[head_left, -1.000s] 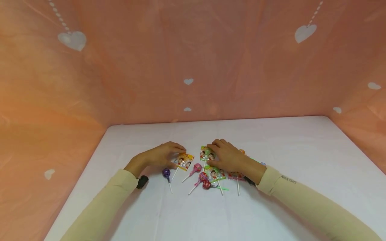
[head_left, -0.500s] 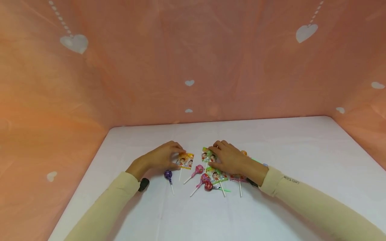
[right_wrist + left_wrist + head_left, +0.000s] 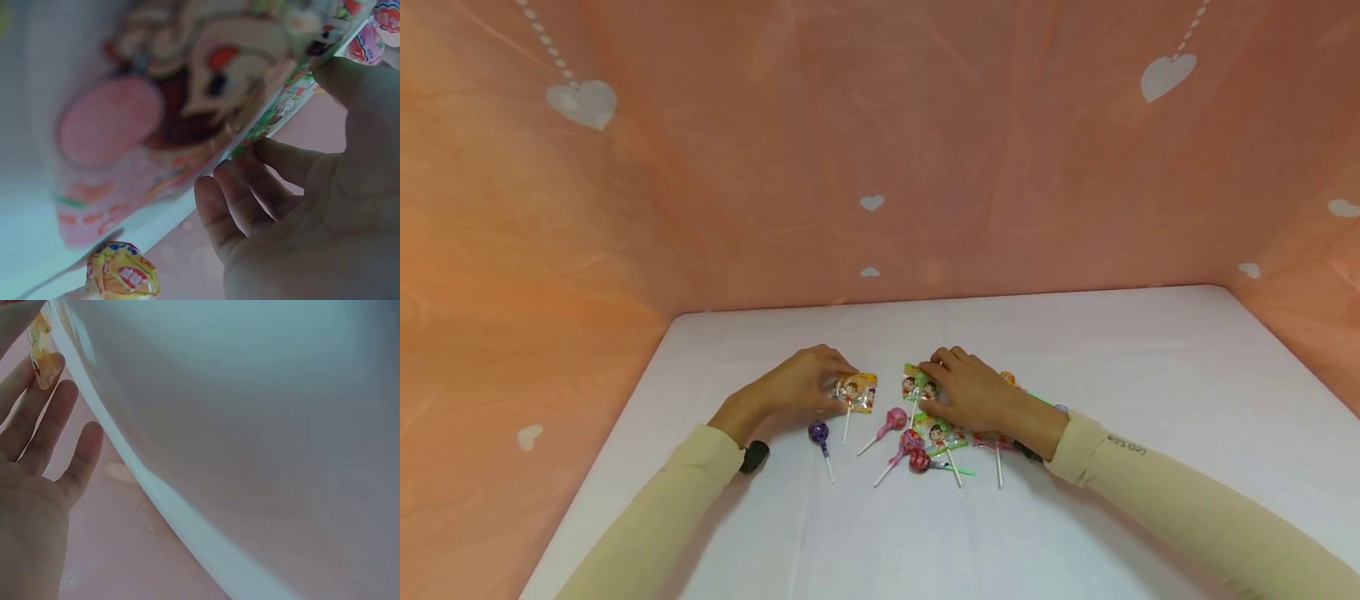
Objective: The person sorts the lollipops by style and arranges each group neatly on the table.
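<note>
My left hand [image 3: 801, 383] holds a flat lollipop in an orange wrapper [image 3: 861, 392] by its edges, thumb below and fingers above, its white stick pointing down toward me. In the left wrist view the orange wrapper [image 3: 42, 359] shows between thumb and fingers, while the other fingers spread loosely. With thumb and forefinger, my right hand [image 3: 973, 387] grips the side of a green-wrapped lollipop [image 3: 913, 385]. Just in front lies a second green-wrapped lollipop [image 3: 937, 435]. The right wrist view shows a pink-printed wrapper [image 3: 112, 125] large and near, beside a yellow round lollipop [image 3: 128, 275].
On the white table [image 3: 880, 533], a purple round lollipop [image 3: 817, 432] lies nearest the left wrist. Between the hands are a pink lollipop [image 3: 895, 419], a pink-and-red one [image 3: 911, 442] and a dark red one [image 3: 919, 461]. More lollipops lie partly hidden under the right forearm.
The orange-wrapped lollipop has turned in the left hand, its stick swinging from slanted to nearly straight down, and has risen slightly in view. The right hand stays at the green-wrapped lollipop.
</note>
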### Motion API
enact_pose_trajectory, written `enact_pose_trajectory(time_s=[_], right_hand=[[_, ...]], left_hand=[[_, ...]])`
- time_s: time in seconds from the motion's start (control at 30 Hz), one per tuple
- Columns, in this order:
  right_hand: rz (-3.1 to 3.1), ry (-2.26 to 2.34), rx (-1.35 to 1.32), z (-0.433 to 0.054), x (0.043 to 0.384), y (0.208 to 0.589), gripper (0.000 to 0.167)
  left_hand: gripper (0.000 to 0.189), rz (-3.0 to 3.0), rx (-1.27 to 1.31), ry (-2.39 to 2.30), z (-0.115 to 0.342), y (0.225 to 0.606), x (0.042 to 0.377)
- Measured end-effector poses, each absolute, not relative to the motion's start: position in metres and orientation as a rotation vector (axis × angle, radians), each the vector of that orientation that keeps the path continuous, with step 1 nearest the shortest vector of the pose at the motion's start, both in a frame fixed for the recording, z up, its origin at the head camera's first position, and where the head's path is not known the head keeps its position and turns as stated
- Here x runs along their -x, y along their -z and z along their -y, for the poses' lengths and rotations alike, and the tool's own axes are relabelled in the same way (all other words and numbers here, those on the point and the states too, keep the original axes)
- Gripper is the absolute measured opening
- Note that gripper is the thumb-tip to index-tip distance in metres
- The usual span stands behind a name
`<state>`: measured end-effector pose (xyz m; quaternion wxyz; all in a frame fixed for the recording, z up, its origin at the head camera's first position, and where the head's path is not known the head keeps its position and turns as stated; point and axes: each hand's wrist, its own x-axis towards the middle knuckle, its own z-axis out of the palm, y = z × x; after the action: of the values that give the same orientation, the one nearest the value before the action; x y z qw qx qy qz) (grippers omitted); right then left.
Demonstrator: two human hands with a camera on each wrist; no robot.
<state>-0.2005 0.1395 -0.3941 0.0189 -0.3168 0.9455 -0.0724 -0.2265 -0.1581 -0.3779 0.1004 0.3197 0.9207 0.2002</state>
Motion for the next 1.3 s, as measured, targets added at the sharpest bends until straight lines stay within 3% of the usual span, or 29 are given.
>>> enact_pose_trajectory(time_s=[0.37,0.93,1.3], right_hand=[[-2.933,0.215,0.986,-0.139,0.202,0.395,0.065],[-2.933,0.239,0.994,-0.139,0.2,0.394,0.063],[-2.934,0.234,0.975,-0.139,0.202,0.396,0.064]], left_hand=[[0.052,-2.77,-0.983,-0.612,0.167,0.378,0.232],[0.054,-2.755,-0.752,-0.76,0.185,0.379,0.258],[0.051,-2.791,-0.875,-0.563,0.182,0.38,0.269]])
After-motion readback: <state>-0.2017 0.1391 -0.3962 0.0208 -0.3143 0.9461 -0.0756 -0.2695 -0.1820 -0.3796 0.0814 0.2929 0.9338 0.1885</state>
